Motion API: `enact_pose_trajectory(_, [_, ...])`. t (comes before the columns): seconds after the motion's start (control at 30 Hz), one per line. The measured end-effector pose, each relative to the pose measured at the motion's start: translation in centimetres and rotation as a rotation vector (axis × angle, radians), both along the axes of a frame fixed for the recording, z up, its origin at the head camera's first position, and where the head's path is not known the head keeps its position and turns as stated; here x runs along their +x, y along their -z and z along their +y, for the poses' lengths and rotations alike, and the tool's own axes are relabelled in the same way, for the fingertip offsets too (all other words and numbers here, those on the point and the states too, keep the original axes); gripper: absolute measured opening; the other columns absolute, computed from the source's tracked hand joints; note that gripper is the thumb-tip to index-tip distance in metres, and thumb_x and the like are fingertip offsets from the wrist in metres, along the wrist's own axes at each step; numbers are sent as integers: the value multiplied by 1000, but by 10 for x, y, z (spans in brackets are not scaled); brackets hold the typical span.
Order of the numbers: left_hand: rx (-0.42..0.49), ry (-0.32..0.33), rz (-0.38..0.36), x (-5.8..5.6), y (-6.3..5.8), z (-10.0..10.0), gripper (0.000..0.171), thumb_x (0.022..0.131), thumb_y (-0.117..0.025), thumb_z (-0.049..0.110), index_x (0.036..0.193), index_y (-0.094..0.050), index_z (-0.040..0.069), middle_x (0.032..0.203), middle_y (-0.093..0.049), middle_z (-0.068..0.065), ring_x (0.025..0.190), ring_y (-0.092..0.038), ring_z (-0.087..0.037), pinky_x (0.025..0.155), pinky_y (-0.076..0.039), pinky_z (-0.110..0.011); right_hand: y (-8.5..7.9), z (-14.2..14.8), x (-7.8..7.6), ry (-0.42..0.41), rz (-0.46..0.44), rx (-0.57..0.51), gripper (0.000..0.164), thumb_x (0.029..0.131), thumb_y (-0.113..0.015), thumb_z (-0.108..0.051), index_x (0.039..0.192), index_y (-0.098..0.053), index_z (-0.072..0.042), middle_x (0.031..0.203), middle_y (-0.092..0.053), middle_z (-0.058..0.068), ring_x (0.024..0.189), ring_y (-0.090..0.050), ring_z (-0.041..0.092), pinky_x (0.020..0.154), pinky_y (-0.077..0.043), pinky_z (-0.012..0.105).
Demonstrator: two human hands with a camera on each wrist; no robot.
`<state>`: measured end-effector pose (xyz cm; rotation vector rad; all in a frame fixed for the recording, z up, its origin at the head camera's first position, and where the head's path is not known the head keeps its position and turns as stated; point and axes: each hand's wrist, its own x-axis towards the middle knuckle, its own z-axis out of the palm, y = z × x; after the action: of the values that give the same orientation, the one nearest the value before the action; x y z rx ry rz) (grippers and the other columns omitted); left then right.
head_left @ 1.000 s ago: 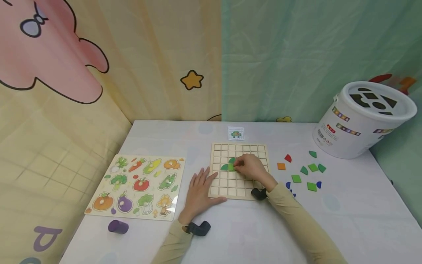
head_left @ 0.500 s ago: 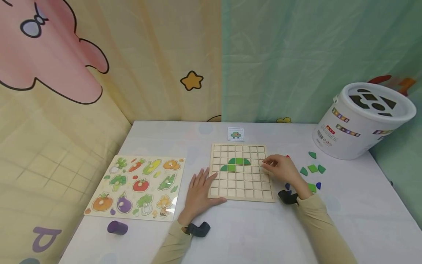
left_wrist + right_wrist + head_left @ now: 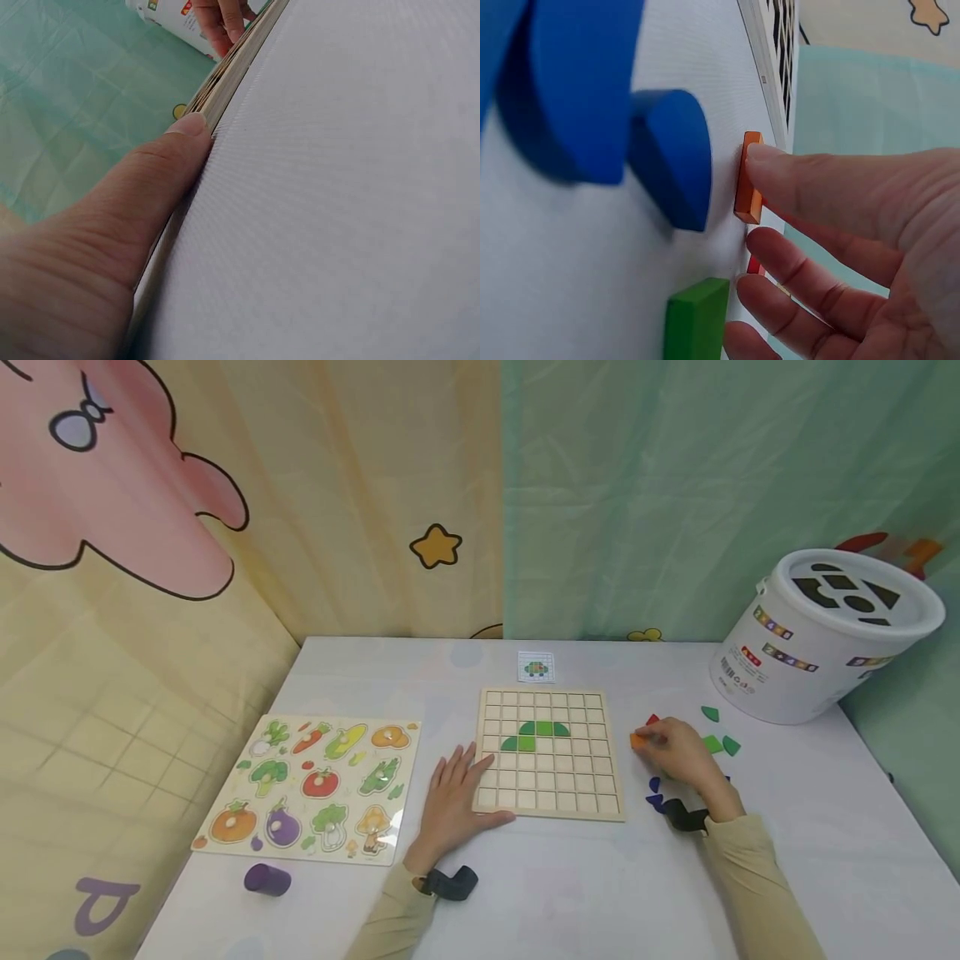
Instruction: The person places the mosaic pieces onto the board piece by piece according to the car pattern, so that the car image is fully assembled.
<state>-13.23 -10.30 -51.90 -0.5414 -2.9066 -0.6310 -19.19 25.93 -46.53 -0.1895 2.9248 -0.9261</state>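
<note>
My left hand [image 3: 453,802] rests with spread fingers at the near left corner of the wooden grid board [image 3: 555,783]. Its thumb [image 3: 161,161] lies along the board's near edge in the left wrist view. To the right of the board, my right hand [image 3: 681,753] pinches an orange square block [image 3: 637,741] at the tabletop. The right wrist view has the thumb on the near face of that orange block [image 3: 748,184]; the index finger is partly hidden behind it. Green squares [image 3: 544,728] and dark green quarter-circles [image 3: 509,744] sit in the board's cells.
Blue pieces [image 3: 655,785], a red piece [image 3: 652,720] and green pieces [image 3: 731,746] lie around the right hand. A small picture card [image 3: 536,667] is behind the board. A white bucket [image 3: 825,643] stands back right, a vegetable puzzle [image 3: 294,783] left, with a purple cylinder [image 3: 267,879] before it.
My right hand has left the board and moved right to the orange block, uncovering a green square and a quarter-circle in the grid. My left hand has stayed at the corner.
</note>
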Motion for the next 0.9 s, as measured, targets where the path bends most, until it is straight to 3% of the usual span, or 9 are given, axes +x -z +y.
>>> enact_pose_trajectory(0.27, [2, -1, 11, 1, 2, -1, 95, 70, -63, 73, 144, -41, 17, 154, -24, -10, 143, -11, -26, 113, -6, -45, -1, -4, 2, 36, -13, 36, 25, 83, -72, -9, 104, -69, 3, 96, -61, 16, 81, -53, 29, 72, -49, 44])
enact_pose_trajectory(0.43, [8, 1, 4, 1, 1, 0, 95, 70, -66, 71, 144, -41, 17, 154, -23, -10, 143, -11, -26, 114, -5, -45, -2, -6, 4, 41, -16, 52, 22, 83, -72, -11, 98, -62, 1, 92, -61, 15, 77, -54, 28, 67, -49, 41])
enact_pose_trajectory(0.7, [17, 2, -15, 1, -2, 1, 94, 71, -67, 69, 144, -41, 17, 154, -23, -10, 143, -11, -26, 114, -5, -44, -7, -10, 9, 5, 47, 115, 18, 84, -71, -10, 89, -54, -5, 77, -62, 9, 59, -52, 19, 50, -43, 31])
enact_pose_trajectory(0.9, [11, 1, -12, 0, -2, 0, 94, 71, -66, 69, 144, -41, 17, 155, -23, -10, 143, -11, -26, 113, -5, -44, -11, -17, 10, 13, 134, 116, 19, 85, -68, -6, 102, -62, 2, 84, -63, 13, 60, -52, 19, 49, -42, 30])
